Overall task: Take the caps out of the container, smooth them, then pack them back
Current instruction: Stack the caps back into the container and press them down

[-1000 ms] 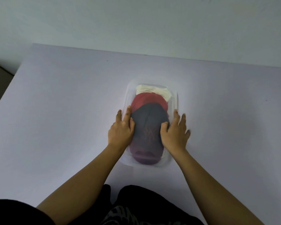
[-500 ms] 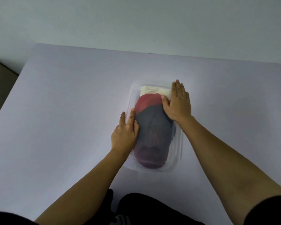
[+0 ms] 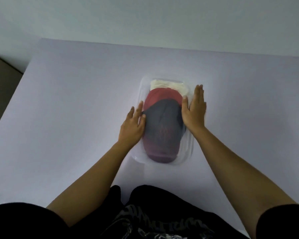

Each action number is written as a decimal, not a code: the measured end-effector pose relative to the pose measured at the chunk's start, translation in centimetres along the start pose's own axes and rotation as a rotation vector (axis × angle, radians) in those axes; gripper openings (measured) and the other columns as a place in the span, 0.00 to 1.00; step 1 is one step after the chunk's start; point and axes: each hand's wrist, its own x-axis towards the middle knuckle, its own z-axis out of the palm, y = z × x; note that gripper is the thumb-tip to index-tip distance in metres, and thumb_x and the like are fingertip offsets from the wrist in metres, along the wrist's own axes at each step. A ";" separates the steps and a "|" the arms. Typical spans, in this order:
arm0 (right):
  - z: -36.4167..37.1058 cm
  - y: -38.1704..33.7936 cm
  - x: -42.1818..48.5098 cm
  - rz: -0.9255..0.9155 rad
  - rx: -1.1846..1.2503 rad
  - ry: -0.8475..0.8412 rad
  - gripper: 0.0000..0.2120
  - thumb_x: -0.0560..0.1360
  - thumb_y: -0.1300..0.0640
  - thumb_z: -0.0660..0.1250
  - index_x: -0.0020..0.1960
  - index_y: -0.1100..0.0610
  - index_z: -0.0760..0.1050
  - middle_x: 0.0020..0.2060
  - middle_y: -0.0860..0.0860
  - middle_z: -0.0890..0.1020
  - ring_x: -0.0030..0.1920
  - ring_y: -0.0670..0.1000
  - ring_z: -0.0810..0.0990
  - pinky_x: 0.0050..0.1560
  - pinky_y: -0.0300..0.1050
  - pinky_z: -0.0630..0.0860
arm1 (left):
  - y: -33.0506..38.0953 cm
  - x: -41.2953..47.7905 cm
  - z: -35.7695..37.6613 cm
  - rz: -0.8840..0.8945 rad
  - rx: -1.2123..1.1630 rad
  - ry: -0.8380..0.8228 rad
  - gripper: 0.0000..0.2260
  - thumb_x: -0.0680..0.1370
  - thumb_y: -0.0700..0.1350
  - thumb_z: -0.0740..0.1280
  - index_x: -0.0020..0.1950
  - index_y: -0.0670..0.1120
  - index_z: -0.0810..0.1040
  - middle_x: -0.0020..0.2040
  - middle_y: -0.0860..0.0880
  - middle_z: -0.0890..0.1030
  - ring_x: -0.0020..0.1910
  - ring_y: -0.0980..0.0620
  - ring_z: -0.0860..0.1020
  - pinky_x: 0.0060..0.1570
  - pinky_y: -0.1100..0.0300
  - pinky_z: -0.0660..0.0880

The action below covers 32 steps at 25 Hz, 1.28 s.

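Observation:
A clear plastic container (image 3: 188, 152) lies in the middle of the table with three caps stacked in it. A dark blue cap (image 3: 162, 128) with a purple brim lies on top. Behind it a red cap (image 3: 160, 97) shows, and a cream cap (image 3: 169, 84) fills the far end. My left hand (image 3: 131, 126) lies flat against the container's left side, fingertips touching the blue cap's edge. My right hand (image 3: 194, 109) rests flat along the right rim, thumb on the blue and red caps. Neither hand grips anything.
The table (image 3: 76, 109) is covered in pale lilac and runs to a plain wall at the back. Its left edge drops off beside a dark brown surface (image 3: 0, 83). My dark-clothed lap (image 3: 145, 213) sits at the near edge.
My right hand went from the near right side of the blue cap up to the far right rim, then slid slightly outward. My left hand stayed at the left side.

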 end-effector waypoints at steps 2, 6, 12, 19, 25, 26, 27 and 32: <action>-0.1 1.1 -5.0 0.110 0.140 -0.049 0.32 0.80 0.46 0.53 0.76 0.57 0.43 0.77 0.53 0.47 0.77 0.52 0.47 0.76 0.50 0.46 | -1.0 -1.4 -0.4 -0.131 -0.260 -0.070 0.29 0.80 0.58 0.54 0.77 0.58 0.43 0.78 0.48 0.55 0.73 0.41 0.64 0.69 0.45 0.63; -0.2 1.8 -13.9 0.355 0.440 -0.188 0.40 0.74 0.42 0.62 0.76 0.53 0.43 0.77 0.49 0.50 0.76 0.48 0.50 0.74 0.42 0.49 | -3.2 -7.0 0.2 -0.387 -0.609 -0.182 0.37 0.72 0.63 0.65 0.76 0.59 0.50 0.77 0.48 0.60 0.70 0.40 0.68 0.61 0.42 0.74; 0.4 3.5 -13.7 0.503 0.567 -0.119 0.35 0.74 0.41 0.64 0.75 0.48 0.53 0.74 0.51 0.62 0.72 0.56 0.64 0.66 0.60 0.70 | -1.9 -6.4 1.6 -0.368 -0.942 -0.142 0.33 0.70 0.52 0.73 0.72 0.51 0.65 0.66 0.46 0.74 0.59 0.40 0.78 0.52 0.40 0.79; -4.7 3.9 -2.6 0.412 0.604 -0.023 0.32 0.76 0.47 0.63 0.75 0.52 0.54 0.73 0.54 0.63 0.70 0.60 0.67 0.59 0.58 0.76 | 6.5 3.4 1.7 -0.272 -0.956 -0.144 0.26 0.74 0.45 0.70 0.70 0.49 0.65 0.63 0.46 0.74 0.57 0.39 0.78 0.53 0.41 0.79; -6.8 5.4 5.2 0.388 0.604 -0.068 0.31 0.76 0.48 0.63 0.75 0.54 0.54 0.72 0.56 0.65 0.67 0.60 0.70 0.53 0.53 0.80 | 11.1 10.3 2.9 -0.325 -0.969 -0.142 0.27 0.75 0.43 0.69 0.72 0.47 0.64 0.63 0.45 0.72 0.57 0.38 0.76 0.54 0.40 0.78; -6.7 5.8 5.9 0.402 0.599 -0.088 0.31 0.76 0.48 0.63 0.75 0.54 0.54 0.72 0.56 0.64 0.67 0.61 0.70 0.54 0.55 0.80 | 11.2 10.8 3.3 -0.345 -0.969 -0.140 0.27 0.75 0.43 0.69 0.71 0.47 0.64 0.64 0.44 0.72 0.57 0.38 0.76 0.54 0.40 0.78; -6.4 6.0 6.2 0.409 0.592 -0.104 0.32 0.76 0.48 0.63 0.75 0.53 0.54 0.72 0.56 0.65 0.67 0.60 0.70 0.54 0.56 0.79 | 11.1 11.2 3.6 -0.367 -0.969 -0.138 0.27 0.75 0.42 0.69 0.71 0.47 0.64 0.64 0.44 0.72 0.57 0.38 0.76 0.54 0.40 0.78; -5.4 6.8 6.5 0.404 0.523 -0.092 0.32 0.76 0.47 0.62 0.75 0.52 0.54 0.72 0.55 0.65 0.68 0.60 0.69 0.60 0.58 0.76 | 10.2 12.1 4.7 -0.413 -0.972 -0.111 0.24 0.74 0.41 0.69 0.68 0.49 0.66 0.62 0.44 0.73 0.57 0.38 0.76 0.53 0.40 0.78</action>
